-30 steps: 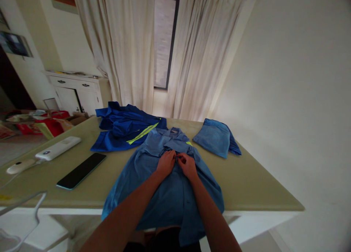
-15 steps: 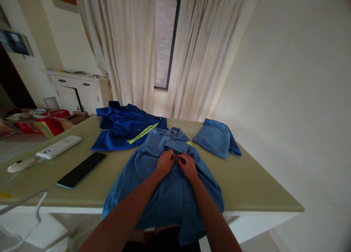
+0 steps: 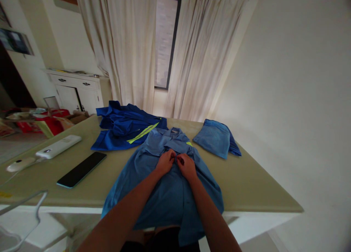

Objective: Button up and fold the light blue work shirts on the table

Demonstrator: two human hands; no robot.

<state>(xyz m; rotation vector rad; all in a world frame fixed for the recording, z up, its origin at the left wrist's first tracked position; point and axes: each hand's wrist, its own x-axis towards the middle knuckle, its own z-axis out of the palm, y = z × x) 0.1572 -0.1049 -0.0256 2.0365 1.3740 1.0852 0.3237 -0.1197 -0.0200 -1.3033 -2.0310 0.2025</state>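
Observation:
A light blue work shirt [image 3: 153,186] lies front up with its collar away from me, and its lower hem hangs over the near table edge. My left hand [image 3: 165,162] pinches the front placket of the shirt a little below the chest. Close beside it, my right hand [image 3: 187,165] also pinches the placket, the fingertips of both nearly meeting. Any button between the fingers is too small to make out. Behind the shirt to the left, a crumpled dark blue garment [image 3: 120,124] with a yellow reflective stripe touches its shoulder.
Folded blue clothes [image 3: 214,136] rest at the table's back right. On the left are a black phone [image 3: 82,169], a white power strip [image 3: 59,146] and a white cable [image 3: 38,208]. The table [image 3: 255,186] meets a wall on the right; curtains [image 3: 131,43] hang behind it.
Both hands stay at the same spot on the placket. My fingers have shifted slightly, with the fingertips drawn a little closer together. The other things have not moved.

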